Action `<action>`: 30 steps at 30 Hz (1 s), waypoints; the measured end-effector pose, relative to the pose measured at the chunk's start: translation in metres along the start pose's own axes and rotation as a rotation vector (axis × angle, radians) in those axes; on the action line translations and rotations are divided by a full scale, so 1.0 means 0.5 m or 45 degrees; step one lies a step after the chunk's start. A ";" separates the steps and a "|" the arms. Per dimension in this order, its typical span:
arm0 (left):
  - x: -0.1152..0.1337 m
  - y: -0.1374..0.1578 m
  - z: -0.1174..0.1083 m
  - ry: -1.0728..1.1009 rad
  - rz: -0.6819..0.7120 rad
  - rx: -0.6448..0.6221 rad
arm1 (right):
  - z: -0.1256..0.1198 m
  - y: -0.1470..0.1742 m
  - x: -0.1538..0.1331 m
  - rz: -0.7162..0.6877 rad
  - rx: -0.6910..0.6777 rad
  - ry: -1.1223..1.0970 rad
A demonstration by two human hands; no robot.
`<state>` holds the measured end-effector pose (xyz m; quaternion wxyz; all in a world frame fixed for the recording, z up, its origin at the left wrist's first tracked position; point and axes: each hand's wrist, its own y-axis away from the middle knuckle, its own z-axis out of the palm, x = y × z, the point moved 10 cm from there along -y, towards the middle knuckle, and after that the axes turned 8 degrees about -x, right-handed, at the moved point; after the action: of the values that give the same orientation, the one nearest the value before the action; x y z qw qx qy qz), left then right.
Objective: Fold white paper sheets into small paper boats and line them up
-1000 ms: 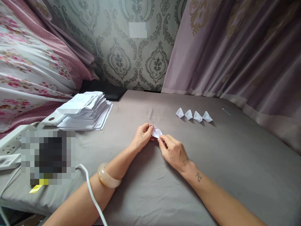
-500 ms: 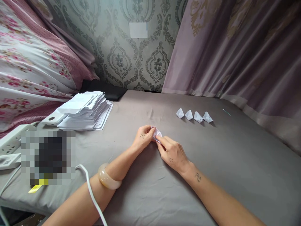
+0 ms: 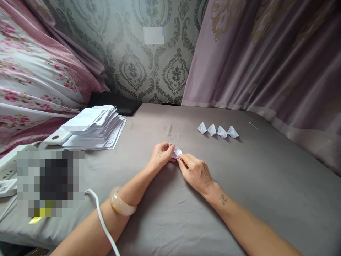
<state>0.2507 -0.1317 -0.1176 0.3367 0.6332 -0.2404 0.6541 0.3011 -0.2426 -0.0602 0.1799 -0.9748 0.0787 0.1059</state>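
A small folded piece of white paper (image 3: pixel 176 152) is held between my two hands, above the middle of the grey cloth. My left hand (image 3: pixel 162 155) pinches its left side, thumb on top. At its lower right edge, the thumb and fingers of my right hand (image 3: pixel 195 170) are closed on the paper. Fingers cover part of the folds. Farther off to the right, several folded white paper pieces (image 3: pixel 211 130) with pointed corners stand in a row on the cloth.
A tall stack of white paper sheets (image 3: pixel 93 129) stands at left, beside a white power strip (image 3: pixel 10 160). A black item (image 3: pixel 117 103) lies behind it. A white cable (image 3: pixel 99 209) crosses my left forearm. A thin stick (image 3: pixel 254 126) lies far right on the grey cloth (image 3: pixel 266 177).
My right fingers have shifted from the paper's face to its lower right edge and now pinch it there. My left hand keeps its hold. The view has shifted slightly.
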 end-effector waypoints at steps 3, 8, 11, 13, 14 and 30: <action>-0.007 -0.002 0.003 0.010 -0.060 -0.034 | 0.001 0.001 0.001 -0.029 -0.028 -0.018; -0.018 0.001 0.006 0.085 -0.207 -0.040 | -0.019 0.002 0.043 0.036 -0.039 0.033; -0.015 0.004 0.010 0.073 -0.214 -0.061 | -0.050 0.008 0.103 0.108 -0.013 0.028; -0.019 0.005 0.010 0.032 -0.234 -0.062 | -0.077 0.018 0.162 0.163 0.031 0.000; -0.020 0.005 0.012 0.018 -0.236 -0.077 | -0.096 0.025 0.198 0.198 0.082 -0.015; -0.045 -0.005 0.009 -0.069 -0.302 -0.126 | -0.176 0.082 0.687 1.052 0.177 0.056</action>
<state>0.2551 -0.1365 -0.1400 0.4358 0.6572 -0.2048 0.5798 0.6402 -0.3524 -0.0744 0.1860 -0.8489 0.4738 0.1427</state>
